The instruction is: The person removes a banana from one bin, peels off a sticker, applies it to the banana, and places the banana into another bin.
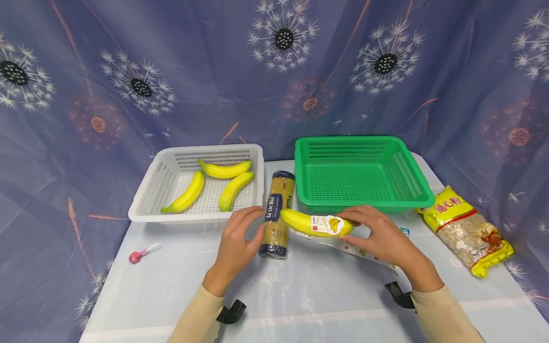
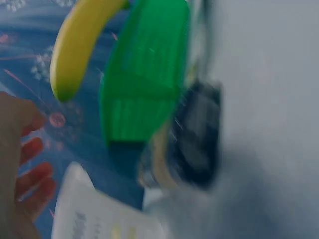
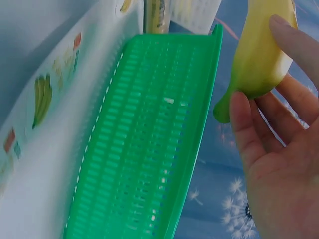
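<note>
My right hand [image 1: 379,233] grips one end of a yellow banana [image 1: 302,220], with the thumb and fingers around its stem end in the right wrist view. A white sticker [image 1: 327,224] with a banana picture is on its side. The banana is held above the table, in front of the green basket. My left hand [image 1: 240,240] holds nothing; its fingers are spread, left of the banana's free tip and apart from it. Behind that tip lies a cylindrical pasta pack [image 1: 276,233]. A printed sheet of banana stickers [image 1: 364,251] lies partly hidden under the right hand.
At the back left stands a white basket [image 1: 133,209] holding three bananas [image 1: 225,169]. A green basket [image 1: 429,193] stands at the back right. A yellow-ended bag of pasta [image 1: 467,231] lies far right, and a pink lollipop [image 1: 135,257] lies at the left.
</note>
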{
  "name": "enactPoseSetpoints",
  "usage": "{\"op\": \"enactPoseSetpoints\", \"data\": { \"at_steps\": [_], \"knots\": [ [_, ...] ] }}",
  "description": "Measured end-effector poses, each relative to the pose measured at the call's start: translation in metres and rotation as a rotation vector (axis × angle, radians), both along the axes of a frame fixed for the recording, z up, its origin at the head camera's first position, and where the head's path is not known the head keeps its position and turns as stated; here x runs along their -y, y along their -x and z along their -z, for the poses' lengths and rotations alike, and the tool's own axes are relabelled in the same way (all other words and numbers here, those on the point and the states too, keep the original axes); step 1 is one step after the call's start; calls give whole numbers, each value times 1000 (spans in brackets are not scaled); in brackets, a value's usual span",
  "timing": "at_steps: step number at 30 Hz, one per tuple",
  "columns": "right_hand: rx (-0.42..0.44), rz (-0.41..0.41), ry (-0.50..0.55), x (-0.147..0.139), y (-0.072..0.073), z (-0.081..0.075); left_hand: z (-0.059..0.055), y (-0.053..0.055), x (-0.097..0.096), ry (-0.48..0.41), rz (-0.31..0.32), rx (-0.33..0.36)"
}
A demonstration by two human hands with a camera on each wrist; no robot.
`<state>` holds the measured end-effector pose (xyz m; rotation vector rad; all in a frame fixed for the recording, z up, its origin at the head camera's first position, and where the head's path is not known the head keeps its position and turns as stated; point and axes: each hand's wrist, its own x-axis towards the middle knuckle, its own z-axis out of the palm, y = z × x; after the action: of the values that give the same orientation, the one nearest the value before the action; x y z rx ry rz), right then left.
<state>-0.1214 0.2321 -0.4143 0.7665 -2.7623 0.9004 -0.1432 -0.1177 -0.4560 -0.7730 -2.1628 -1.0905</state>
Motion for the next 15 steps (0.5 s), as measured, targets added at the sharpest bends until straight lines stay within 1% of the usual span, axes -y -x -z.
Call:
{"op": "enactPoseSetpoints", "data": {
  "at_steps": [4, 6, 8, 10, 15],
  "knots": [
    [-9, 47, 18, -8, 3, -1, -5, 9, -19, 17, 24, 104],
    [-32, 98, 39, -13, 3, -2, -5, 14, -28, 50, 26, 142],
    [-55, 147, 57, -16, 3, -3, -5, 19, -38, 95, 32, 164],
    [-82, 187, 65, -18, 4, -3, -4, 23, -46, 142, 35, 161],
    [-132, 257, 74, -20, 8, -1, -2, 34, -64, 211, 42, 101]
  ]
}}
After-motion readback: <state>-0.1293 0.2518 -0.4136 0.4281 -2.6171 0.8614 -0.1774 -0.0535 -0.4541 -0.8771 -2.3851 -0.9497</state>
